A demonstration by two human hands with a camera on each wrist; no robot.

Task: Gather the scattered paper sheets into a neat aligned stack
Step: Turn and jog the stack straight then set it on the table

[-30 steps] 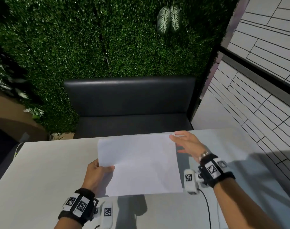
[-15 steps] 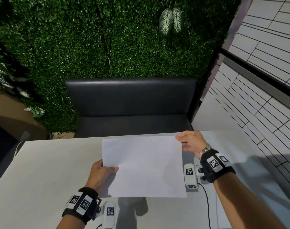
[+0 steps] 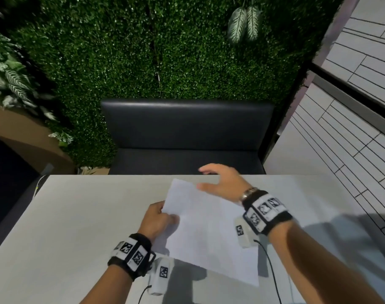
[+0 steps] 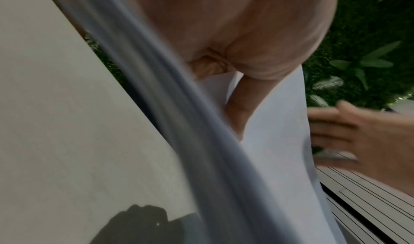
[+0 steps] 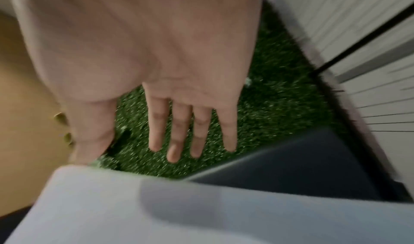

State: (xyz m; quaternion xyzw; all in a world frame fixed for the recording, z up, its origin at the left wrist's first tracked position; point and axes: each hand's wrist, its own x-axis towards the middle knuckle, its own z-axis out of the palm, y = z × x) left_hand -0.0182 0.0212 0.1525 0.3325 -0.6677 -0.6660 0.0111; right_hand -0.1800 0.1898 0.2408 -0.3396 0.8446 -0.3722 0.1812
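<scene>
The white paper sheets (image 3: 205, 233) are held together as one bundle above the grey table (image 3: 66, 227), turned askew with a corner pointing away from me. My left hand (image 3: 157, 219) pinches their left edge, thumb on top; the left wrist view shows the sheets (image 4: 275, 141) bending past the fingers. My right hand (image 3: 220, 183) hovers over the far corner with fingers spread straight, holding nothing. The right wrist view has the straight fingers (image 5: 179, 132) above the paper (image 5: 156, 212).
A black padded bench (image 3: 185, 137) stands behind the table's far edge, backed by a green plant wall (image 3: 165, 51). A white tiled wall (image 3: 351, 150) runs along the right. Cables (image 3: 272, 270) trail from the wrist cameras over the near table.
The right hand has let go of the far right corner and opened above the paper. The bundle has rotated and dropped at its right side, held by the left hand alone.
</scene>
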